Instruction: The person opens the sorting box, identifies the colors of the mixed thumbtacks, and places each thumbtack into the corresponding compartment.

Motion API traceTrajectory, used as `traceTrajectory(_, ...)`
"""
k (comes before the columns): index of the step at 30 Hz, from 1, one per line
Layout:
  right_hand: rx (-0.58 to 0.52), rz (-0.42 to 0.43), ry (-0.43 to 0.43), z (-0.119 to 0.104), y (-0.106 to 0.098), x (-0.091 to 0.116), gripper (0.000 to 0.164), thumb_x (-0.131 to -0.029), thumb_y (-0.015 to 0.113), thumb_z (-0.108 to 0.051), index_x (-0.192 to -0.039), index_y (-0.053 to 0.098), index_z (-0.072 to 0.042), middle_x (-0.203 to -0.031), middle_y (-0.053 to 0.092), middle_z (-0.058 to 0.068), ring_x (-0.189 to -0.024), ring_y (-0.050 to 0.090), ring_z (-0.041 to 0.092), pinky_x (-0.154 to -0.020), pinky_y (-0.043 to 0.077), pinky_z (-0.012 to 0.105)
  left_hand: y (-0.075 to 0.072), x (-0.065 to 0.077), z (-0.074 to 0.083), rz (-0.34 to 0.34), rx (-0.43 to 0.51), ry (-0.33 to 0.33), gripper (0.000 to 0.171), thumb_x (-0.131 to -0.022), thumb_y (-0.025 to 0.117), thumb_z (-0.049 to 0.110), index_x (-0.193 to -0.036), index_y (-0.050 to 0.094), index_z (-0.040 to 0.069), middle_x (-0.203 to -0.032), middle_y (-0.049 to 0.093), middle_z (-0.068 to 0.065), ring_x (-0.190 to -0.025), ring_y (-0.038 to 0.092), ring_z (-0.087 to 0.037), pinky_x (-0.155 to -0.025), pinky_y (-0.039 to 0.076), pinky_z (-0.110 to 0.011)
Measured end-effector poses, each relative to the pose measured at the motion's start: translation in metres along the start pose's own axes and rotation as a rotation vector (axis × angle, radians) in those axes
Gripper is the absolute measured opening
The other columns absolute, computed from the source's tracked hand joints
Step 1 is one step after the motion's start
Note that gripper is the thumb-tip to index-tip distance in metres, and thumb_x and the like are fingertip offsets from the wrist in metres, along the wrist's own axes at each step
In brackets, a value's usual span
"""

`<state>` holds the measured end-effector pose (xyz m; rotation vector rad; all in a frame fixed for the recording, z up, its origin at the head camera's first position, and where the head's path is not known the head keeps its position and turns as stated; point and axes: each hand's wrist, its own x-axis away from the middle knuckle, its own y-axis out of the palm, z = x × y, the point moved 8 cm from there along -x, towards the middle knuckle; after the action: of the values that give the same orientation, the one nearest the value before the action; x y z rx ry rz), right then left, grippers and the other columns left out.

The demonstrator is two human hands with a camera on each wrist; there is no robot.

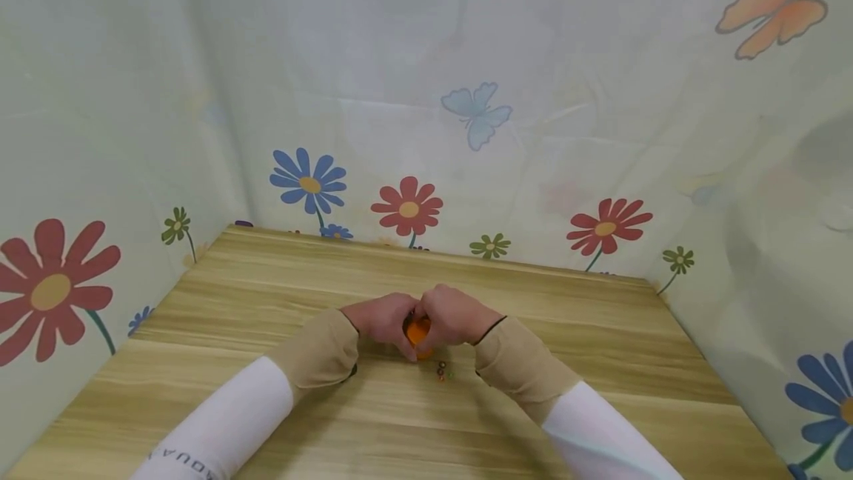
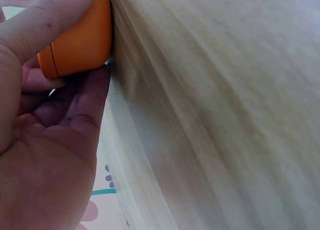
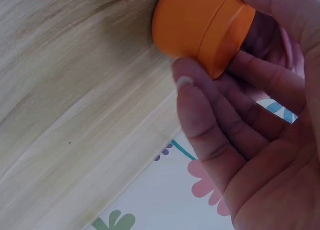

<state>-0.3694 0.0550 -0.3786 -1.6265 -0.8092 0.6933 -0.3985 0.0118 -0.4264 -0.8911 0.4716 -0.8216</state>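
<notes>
jar: orange (image 1: 418, 331), with a seam round it near its upper end; it sits between the two hands, inside the ring their fingers make, over the middle of the table (image 1: 573, 332); whether its base touches the wood, i cannot tell.
left hand (image 1: 386, 319): grips the jar, thumb laid across its side, other fingers curled at the opposite side.
right hand (image 1: 456, 315): grips the jar too, thumb at one edge of the seamed end, fingers bent round the other.
beads (image 1: 441, 371): a few tiny ones on the table, near the jar, on the wearer's side and slightly right, apart from both hands.
sleeves (image 1: 223, 418): white, with tan cuffs (image 1: 316, 350) at the wrists.
backdrop (image 1: 373, 43): pale sheet behind the table, printed with flowers and butterflies.
</notes>
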Motion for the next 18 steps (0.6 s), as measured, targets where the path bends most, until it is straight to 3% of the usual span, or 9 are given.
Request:
traceTrajectory(5, -0.013, -0.002, 0.007, -0.0002, -0.0008, 0.0000, 0.017, -0.068, 0.079, -0.025, -0.067, 0.066, -0.015, -0.053, 0.048, -0.007, -0.049, 0.041, 0.006, -0.045, 0.035, 0.019, -0.0012, 0.0013, 0.0010, -0.010, -0.012, -0.022, 0.043, -0.064, 0.088, 0.030, -0.096, 0.061, 0.018, -0.089, 0.059, 0.009, -0.078, 0.052, -0.007, -0.073, 0.044, -0.022)
traceTrajectory(18, -0.042, -0.017, -0.001, -0.0037, -0.0009, -0.0009, 0.015, -0.069, 0.078, -0.020, -0.066, 0.065, -0.014, -0.052, 0.046, -0.006, -0.049, 0.039, 0.007, -0.046, 0.033, 0.019, -0.0013, 0.0041, 0.0058, 0.018, -0.052, 0.024, 0.045, -0.063, 0.089, 0.029, -0.096, 0.061, 0.016, -0.088, 0.060, 0.008, -0.077, 0.052, -0.008, -0.071, 0.043, -0.022)
